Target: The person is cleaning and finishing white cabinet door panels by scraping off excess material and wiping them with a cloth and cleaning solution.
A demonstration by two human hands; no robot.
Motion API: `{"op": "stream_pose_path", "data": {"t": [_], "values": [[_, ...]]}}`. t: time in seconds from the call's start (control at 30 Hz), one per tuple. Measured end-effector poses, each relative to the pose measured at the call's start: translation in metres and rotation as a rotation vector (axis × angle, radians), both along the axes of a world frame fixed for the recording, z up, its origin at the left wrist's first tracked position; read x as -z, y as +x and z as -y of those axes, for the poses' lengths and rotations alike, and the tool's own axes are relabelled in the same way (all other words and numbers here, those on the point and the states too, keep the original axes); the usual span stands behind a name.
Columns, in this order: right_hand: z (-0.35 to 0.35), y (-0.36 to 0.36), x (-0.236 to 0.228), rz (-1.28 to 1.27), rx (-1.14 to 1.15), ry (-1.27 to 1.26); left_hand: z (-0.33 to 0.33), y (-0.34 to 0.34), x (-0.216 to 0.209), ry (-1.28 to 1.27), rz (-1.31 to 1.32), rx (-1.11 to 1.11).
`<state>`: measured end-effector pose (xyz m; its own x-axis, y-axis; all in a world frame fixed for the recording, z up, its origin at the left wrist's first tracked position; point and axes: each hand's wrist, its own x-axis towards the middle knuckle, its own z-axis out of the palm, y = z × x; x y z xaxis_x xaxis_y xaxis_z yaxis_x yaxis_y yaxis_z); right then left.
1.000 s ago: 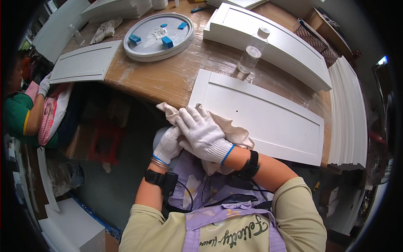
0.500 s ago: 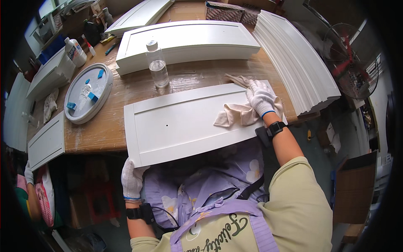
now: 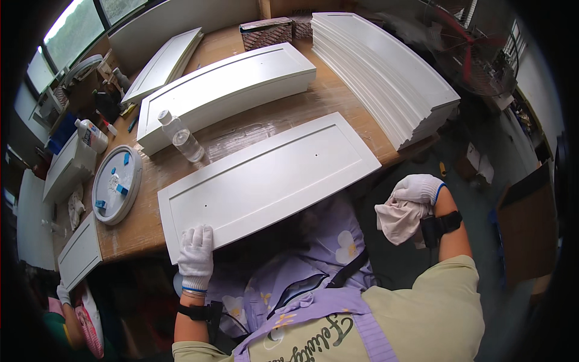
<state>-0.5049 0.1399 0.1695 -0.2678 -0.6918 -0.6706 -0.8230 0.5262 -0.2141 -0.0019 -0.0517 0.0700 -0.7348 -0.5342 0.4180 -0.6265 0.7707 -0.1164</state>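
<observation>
A smooth white panel [image 3: 271, 181] with a raised frame around a flat recessed centre and two small dark holes lies at the near edge of a brown table [image 3: 129, 244] with a glossy, creased surface, overhanging that edge toward the person's lap. The left hand [image 3: 196, 250], in a white knitted glove, lays its fingers together over the panel's near left corner; its thumb is hidden, so whether it grips from below cannot be told. The gloved right hand [image 3: 416, 188] is closed around a soft, crumpled beige cloth [image 3: 401, 217], clear of the table's near edge, just beyond the panel's right end. Behind the panel stand a clear, part-filled bottle [image 3: 184, 139] and a low white stack [image 3: 229, 90]; a taller stack of ridged-edged boards [image 3: 386, 78] lines the table's right edge. Toward the left edge, small blue blocks [image 3: 122, 189] rest on a round, rimmed grey lid [image 3: 136, 187].
</observation>
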Motion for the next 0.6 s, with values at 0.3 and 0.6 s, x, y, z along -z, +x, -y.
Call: {"op": "stream_pose_path", "data": {"t": [0.3, 0.6], "values": [[0.115, 0.165, -0.117, 0.313, -0.504, -1.653, 0.022, -0.038, -0.171, 0.220, -0.125, -0.042], [0.251, 0.219, -0.065, -0.001, -0.709, -1.333, 0.072, -0.041, -0.164, 0.095, -0.011, -0.210]]}}
